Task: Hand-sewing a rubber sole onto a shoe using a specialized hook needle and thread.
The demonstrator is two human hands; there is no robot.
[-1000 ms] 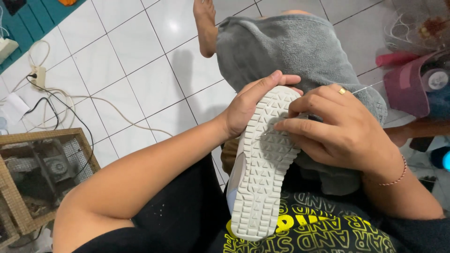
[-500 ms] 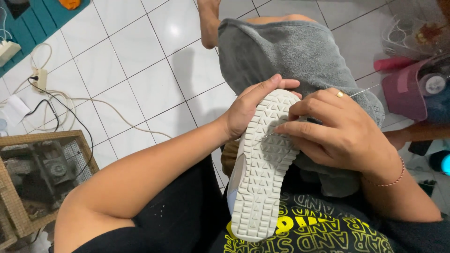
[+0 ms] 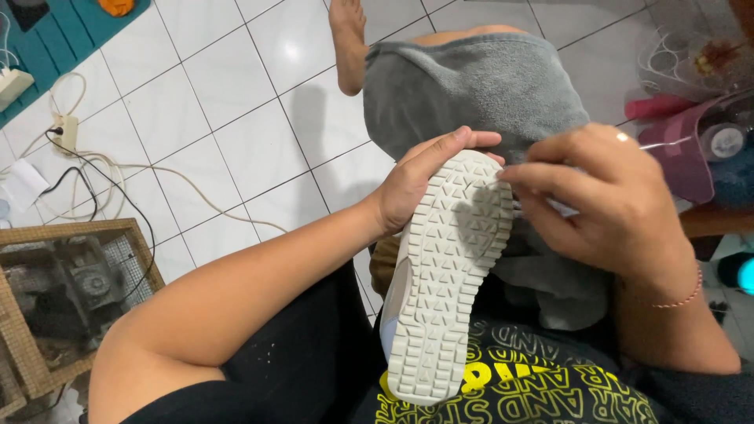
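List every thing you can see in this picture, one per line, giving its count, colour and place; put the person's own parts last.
shoe: one, white with a pale treaded sole, sole up, over the lap at centre.
towel: one, grey, draped over the knee, top centre.
floor: white tiles, left and top.
cables: a few, white and black, on the tiles at left.
wall socket block: one, cream, far left.
wooden crate: one, brown, with grey parts inside, lower left.
pink plastic items: some, at right edge.
left hand: one, grip on the shoe's toe end.
right hand: one, ring and bracelet, fingertips at the sole's edge.
bare foot: one, top centre.
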